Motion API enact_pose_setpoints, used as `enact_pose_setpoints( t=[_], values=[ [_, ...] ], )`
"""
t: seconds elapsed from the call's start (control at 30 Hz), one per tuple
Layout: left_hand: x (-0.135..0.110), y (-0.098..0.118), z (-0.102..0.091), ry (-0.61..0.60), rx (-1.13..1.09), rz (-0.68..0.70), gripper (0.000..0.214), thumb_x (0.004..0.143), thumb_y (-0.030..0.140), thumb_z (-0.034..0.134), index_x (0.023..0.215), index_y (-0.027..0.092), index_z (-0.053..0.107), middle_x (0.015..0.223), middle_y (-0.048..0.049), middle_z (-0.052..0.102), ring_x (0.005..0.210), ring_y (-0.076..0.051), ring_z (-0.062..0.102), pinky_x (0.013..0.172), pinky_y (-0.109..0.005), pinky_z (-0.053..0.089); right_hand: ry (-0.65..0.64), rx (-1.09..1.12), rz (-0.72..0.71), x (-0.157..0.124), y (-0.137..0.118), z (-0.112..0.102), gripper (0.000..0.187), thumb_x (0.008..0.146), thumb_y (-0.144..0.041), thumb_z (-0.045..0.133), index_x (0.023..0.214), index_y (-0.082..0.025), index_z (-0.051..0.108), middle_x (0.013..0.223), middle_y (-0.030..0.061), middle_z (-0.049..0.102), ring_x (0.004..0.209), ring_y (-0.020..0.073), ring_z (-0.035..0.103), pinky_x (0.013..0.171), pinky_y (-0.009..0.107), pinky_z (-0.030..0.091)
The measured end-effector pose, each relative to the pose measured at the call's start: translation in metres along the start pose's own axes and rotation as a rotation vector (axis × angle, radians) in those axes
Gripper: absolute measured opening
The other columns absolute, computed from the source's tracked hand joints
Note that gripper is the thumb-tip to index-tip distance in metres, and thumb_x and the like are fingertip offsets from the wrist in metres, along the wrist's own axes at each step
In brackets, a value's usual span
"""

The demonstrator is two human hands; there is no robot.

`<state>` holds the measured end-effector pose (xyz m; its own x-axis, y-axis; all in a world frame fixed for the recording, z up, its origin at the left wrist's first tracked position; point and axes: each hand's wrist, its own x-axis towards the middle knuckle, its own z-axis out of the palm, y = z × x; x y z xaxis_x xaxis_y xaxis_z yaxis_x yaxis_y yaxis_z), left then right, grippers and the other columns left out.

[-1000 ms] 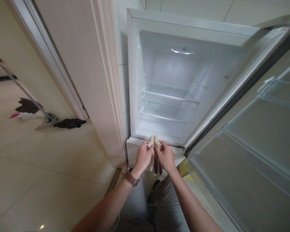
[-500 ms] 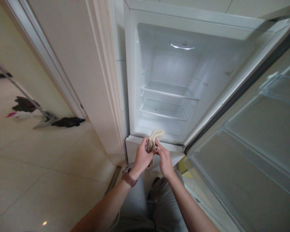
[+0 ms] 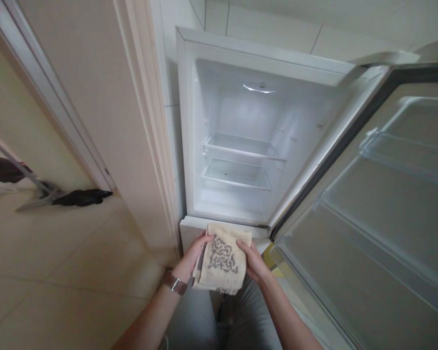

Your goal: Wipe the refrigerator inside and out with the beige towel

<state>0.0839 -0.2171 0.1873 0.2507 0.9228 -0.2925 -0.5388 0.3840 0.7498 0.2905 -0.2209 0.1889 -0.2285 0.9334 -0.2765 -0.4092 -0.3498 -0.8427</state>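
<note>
You have a folded cream fabric cloth [image 3: 224,260], roughly rectangular, with a dark grey-brown swirling pattern across the middle of its upper face. It is folded into a thick pad: you can see stacked layers along its left side, where a darker part of the fabric shows, and more dark markings run along its bottom edge. The pad sits slightly askew, its lower end nearer your left, and its patterned face is turned up towards you. You hold it off the floor, gripped at its left side by your left hand [image 3: 195,252] and at its right side by your right hand [image 3: 254,260].
</note>
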Motion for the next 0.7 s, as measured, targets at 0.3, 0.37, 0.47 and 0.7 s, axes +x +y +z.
enact_pose_setpoints(
  t=[0.3, 0.37, 0.47, 0.7],
  values=[
    [0.003, -0.037, -0.014, -0.015, 0.012, -0.059, 0.077, 0.063, 0.034, 0.098, 0.131, 0.018, 0.064, 0.121, -0.0141, 0.078, 0.104, -0.031, 0.078, 0.09, -0.04, 0.064, 0.082, -0.05, 0.075, 0.014, -0.023, -0.003, 0.053, 0.075, -0.043, 0.089, 0.114, -0.012, 0.071, 0.101, 0.014, 0.08, 0.095, 0.0294, 0.078, 0.088, 0.041, 0.064],
    [0.005, -0.031, -0.009, -0.027, -0.012, -0.029, 0.078, 0.065, 0.039, 0.098, 0.133, 0.018, 0.064, 0.117, -0.014, 0.079, 0.099, -0.03, 0.079, 0.089, -0.039, 0.064, 0.022, 0.033, 0.145, 0.012, -0.022, -0.007, 0.053, 0.077, -0.044, 0.087, 0.117, -0.014, 0.07, 0.105, 0.0141, 0.08, 0.104, 0.03, 0.077, 0.096, 0.044, 0.062],
    [0.014, -0.029, -0.007, -0.062, -0.013, -0.05, 0.073, 0.07, 0.043, 0.096, 0.132, 0.018, 0.066, 0.112, -0.0137, 0.079, 0.093, -0.028, 0.079, 0.088, -0.039, 0.064, -0.097, 0.15, 0.325, 0.006, -0.009, -0.014, 0.058, 0.074, -0.046, 0.086, 0.119, -0.013, 0.07, 0.109, 0.0159, 0.079, 0.114, 0.0323, 0.075, 0.105, 0.049, 0.057],
    [0.073, -0.041, -0.043, 0.035, 0.639, 0.274, 0.06, 0.09, 0.066, 0.062, 0.121, 0.015, 0.069, 0.115, -0.0138, 0.075, 0.105, -0.027, 0.074, 0.094, -0.04, 0.06, 0.016, 0.28, 0.274, 0.003, 0.001, -0.018, 0.048, 0.085, -0.046, 0.074, 0.122, -0.016, 0.071, 0.114, 0.0153, 0.078, 0.122, 0.0333, 0.071, 0.108, 0.052, 0.056]
  ],
)
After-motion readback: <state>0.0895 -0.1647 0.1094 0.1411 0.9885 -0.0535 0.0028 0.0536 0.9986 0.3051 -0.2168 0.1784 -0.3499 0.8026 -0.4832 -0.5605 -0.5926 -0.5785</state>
